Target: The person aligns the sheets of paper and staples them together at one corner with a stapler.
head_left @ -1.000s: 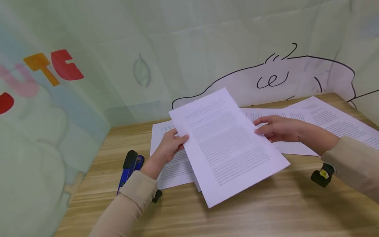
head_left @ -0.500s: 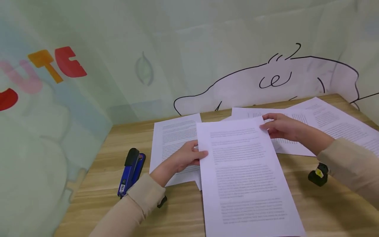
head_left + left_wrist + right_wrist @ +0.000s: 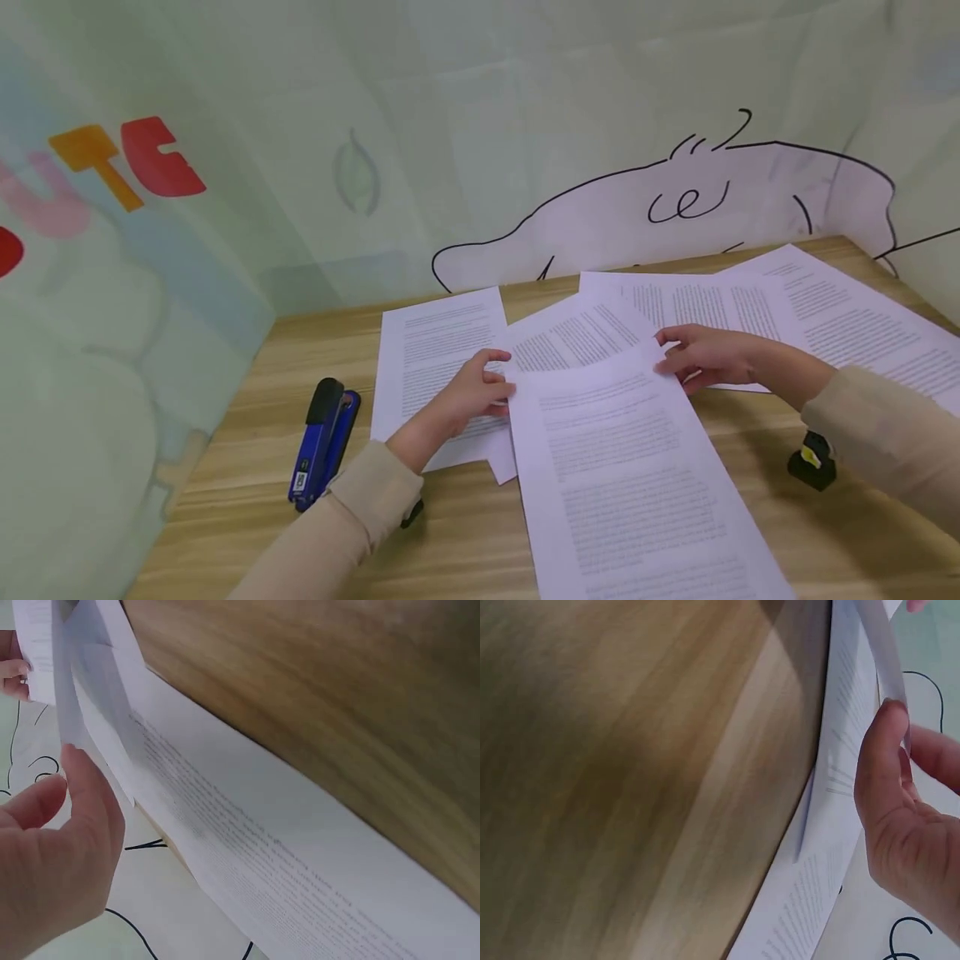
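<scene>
A printed sheet of paper (image 3: pixel 637 483) slopes down toward the front of the table in the head view. My right hand (image 3: pixel 708 354) pinches its upper right corner between thumb and fingers; the right wrist view shows that thumb (image 3: pixel 889 739) against the paper's edge. At the upper left corner is my left hand (image 3: pixel 468 396), thumb and fingers spread apart. In the left wrist view one fingertip (image 3: pixel 75 761) meets the sheet's edge while the other digit stands away from it. Behind the sheet's top edge lies another printed page (image 3: pixel 573 337), partly covered.
A blue and black stapler (image 3: pixel 324 446) lies left of the left forearm on the wooden table (image 3: pixel 232 492). One printed page (image 3: pixel 435 342) rests at the back left, and overlapping pages (image 3: pixel 862 325) lie at the back right. A printed curtain (image 3: pixel 480 150) hangs behind.
The sheet has swung from a tilt to nearly straight and come down toward the front, uncovering the pages behind. My left hand's fingers have spread from their hold; the right still pinches the corner.
</scene>
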{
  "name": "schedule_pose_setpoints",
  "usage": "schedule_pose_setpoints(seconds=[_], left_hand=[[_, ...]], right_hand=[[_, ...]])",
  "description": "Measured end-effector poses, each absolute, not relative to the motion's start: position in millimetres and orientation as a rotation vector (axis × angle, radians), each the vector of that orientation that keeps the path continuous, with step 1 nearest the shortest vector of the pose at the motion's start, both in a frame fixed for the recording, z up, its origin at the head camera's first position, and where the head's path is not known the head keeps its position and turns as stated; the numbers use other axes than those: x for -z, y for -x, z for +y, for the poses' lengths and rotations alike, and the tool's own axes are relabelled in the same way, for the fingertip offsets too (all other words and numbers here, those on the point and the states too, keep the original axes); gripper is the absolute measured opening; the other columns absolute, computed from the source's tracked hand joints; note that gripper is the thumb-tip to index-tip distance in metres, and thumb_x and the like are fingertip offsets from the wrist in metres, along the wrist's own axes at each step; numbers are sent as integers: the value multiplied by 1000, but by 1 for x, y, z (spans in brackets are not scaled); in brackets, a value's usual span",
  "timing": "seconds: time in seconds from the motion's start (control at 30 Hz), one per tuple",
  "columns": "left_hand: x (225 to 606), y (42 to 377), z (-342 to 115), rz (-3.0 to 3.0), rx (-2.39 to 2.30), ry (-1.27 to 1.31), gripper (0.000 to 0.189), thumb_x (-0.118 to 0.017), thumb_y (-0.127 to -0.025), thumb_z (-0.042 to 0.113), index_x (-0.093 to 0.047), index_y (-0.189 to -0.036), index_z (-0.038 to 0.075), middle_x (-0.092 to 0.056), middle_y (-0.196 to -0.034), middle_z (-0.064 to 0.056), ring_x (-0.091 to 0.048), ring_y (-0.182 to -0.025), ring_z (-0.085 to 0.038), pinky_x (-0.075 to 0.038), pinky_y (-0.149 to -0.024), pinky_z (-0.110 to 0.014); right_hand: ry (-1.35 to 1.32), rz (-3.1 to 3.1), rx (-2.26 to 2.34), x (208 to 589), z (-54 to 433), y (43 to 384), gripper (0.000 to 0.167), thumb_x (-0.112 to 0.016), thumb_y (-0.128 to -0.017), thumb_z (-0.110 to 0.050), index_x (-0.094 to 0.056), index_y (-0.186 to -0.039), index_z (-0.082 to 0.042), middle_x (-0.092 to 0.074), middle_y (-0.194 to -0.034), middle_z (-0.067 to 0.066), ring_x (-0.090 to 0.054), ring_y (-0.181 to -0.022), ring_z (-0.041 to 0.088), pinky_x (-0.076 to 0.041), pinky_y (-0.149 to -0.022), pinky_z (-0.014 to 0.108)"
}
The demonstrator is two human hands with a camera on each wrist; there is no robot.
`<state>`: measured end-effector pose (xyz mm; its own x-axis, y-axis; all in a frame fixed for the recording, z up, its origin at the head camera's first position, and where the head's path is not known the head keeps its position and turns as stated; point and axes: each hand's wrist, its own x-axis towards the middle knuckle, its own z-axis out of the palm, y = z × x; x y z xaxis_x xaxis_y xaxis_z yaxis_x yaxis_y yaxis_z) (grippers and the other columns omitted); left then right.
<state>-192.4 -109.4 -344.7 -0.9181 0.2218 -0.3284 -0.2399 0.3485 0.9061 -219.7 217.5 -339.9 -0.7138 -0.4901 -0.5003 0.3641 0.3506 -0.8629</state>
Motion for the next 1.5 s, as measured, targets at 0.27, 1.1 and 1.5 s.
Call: schedule_pose_setpoints(seconds=[0.27,1.1,1.5], left_hand=[[356,194,-109,2365,-1419,-203,27,-58,-87,-2,-60,-113,-2,-48,-80,-7,-51,-67,-14,-51,-65,-24],[343,198,-129,2599,-1164,-248,25,-63,-85,4,-61,-110,2,-61,-97,-10,-58,-82,-19,-50,-69,-28],[331,217,-204,2942,-1002,114,46,-62,-82,4,-46,-125,-5,-44,-132,-28,-44,-116,-39,-36,-96,-49]], right_hand=[[160,1842,1364,351,222,215,52,-65,-84,-5,-33,-124,5,-64,-101,15,-63,-82,25,-54,-71,34],[185,2074,1016,342,243,219,33,-70,-82,-17,-52,-103,0,-60,-73,6,-56,-63,16,-49,-59,26],[258,2294,985,326,219,241,39,-66,-86,-20,-52,-114,4,-56,-89,9,-55,-77,19,-52,-71,31]])
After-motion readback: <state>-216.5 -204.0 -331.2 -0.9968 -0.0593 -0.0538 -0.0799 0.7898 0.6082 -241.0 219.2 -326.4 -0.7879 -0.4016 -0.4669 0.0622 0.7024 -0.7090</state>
